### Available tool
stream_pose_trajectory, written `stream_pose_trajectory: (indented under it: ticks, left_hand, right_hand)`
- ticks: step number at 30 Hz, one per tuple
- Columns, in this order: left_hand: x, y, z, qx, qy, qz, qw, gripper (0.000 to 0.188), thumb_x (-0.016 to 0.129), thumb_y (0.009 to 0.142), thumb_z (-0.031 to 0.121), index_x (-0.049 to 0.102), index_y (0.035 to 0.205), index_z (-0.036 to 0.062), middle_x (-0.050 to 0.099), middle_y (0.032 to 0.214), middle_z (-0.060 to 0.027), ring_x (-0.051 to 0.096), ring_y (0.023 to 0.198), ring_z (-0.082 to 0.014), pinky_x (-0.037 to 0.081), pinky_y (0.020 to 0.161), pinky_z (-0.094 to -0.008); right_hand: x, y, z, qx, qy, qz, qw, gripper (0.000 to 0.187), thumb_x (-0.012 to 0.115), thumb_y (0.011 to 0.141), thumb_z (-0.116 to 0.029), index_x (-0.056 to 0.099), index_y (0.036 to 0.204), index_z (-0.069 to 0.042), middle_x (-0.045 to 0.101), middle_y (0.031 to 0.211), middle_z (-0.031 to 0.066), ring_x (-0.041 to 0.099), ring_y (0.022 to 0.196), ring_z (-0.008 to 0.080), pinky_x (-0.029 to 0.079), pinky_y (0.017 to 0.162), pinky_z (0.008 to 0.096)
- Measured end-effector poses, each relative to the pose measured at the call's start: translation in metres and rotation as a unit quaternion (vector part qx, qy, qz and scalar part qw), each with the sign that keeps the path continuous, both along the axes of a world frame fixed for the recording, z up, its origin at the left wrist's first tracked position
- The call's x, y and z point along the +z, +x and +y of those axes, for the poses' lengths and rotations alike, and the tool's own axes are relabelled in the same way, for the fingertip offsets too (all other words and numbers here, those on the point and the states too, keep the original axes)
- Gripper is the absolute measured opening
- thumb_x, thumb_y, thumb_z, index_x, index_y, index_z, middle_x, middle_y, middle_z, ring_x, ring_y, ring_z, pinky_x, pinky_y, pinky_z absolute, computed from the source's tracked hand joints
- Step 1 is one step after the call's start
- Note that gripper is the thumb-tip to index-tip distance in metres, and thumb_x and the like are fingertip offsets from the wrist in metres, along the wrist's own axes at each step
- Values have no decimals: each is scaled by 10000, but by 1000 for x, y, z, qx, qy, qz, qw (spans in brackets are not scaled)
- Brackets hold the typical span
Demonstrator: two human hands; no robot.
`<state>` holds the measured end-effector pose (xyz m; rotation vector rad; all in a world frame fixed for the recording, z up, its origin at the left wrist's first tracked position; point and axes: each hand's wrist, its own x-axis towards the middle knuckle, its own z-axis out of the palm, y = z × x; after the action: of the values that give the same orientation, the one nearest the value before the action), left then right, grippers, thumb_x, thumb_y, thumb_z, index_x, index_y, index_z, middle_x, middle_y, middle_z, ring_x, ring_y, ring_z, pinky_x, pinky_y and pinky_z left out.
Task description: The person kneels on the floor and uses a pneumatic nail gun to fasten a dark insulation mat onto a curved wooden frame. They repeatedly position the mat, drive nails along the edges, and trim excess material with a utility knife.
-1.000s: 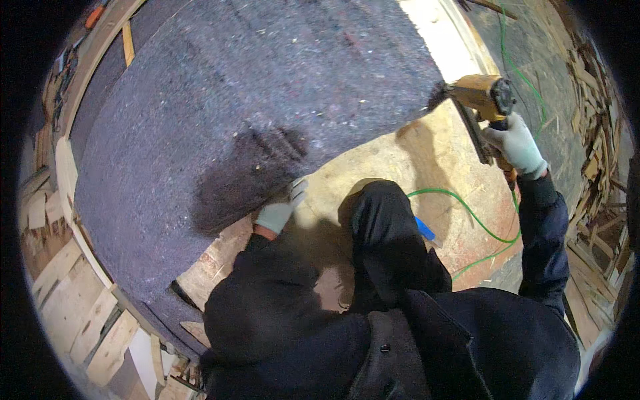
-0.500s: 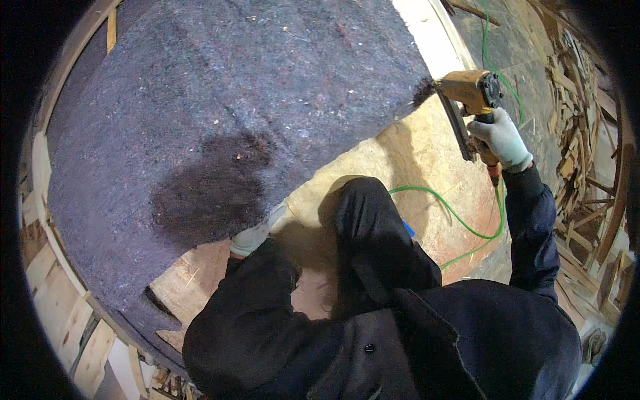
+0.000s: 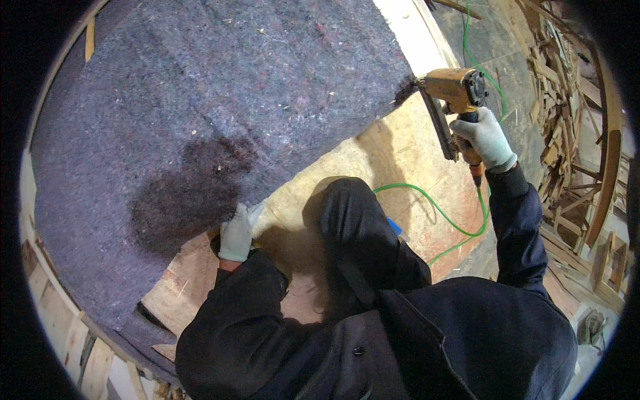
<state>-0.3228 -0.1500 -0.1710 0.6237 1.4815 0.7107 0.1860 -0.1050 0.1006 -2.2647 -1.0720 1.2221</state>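
Observation:
A large grey-blue felt sheet (image 3: 300, 87) covers much of the surface before me. My right hand (image 3: 489, 140), in a white glove, is wrapped round the handle of a yellow-and-black pneumatic staple gun (image 3: 450, 87). The gun's nose meets the right corner of the felt, beside a pale wooden edge. At the near edge of the felt, my left hand (image 3: 237, 233), also gloved, has its fingertips on the material and appears to pinch it; the glove partly hides the grip. Beneath the felt, bare wooden board (image 3: 357, 160) shows.
A green air hose (image 3: 460, 233) loops from the gun across the board to the right of my knee (image 3: 347, 213). Piled wood scraps (image 3: 557, 127) lie at the far right. Wooden slats (image 3: 97, 367) border the lower left. A small blue object (image 3: 395, 227) lies by my leg.
The whole view has shifted, so the scene sits further left. My left hand has turned more upright at the felt's edge. The staple gun stays at the corner in my right hand.

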Motion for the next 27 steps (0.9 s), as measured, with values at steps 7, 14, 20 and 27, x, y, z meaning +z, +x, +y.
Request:
stream_pose_trajectory:
  ticks: [7,14,20,27]
  left_hand:
    - [-14,-6,-2,-10,23,3,1000,404,676,977,269,674,1132,-104,658,1186,-79,596,1079,-168,453,972,-322]
    - [-2,0,9,-6,-14,41,999,396,696,971,281,718,1072,-101,684,1134,-64,598,1030,-143,463,930,-314]
    - [-4,-6,12,-39,-53,102,993,367,678,984,261,710,1120,-79,679,1127,-44,574,1010,-131,468,904,-311]
    - [-12,-1,10,21,-13,14,1000,354,671,989,228,673,1206,-51,661,1212,-63,598,1063,-172,471,962,-318]
  right_hand:
    - [7,-24,-7,-2,-20,-10,1000,251,718,793,-101,663,1005,21,593,706,-4,557,613,95,458,577,290]
    - [17,-42,-6,-2,-20,14,1000,207,704,812,-55,661,998,23,600,734,-6,554,622,94,464,571,284]
    - [7,-53,3,17,26,1,1000,179,691,835,-56,666,996,19,604,718,9,536,547,90,438,491,273]
    - [25,-84,0,43,-18,59,997,110,664,865,-62,635,957,-9,560,656,-21,516,544,66,417,494,254]
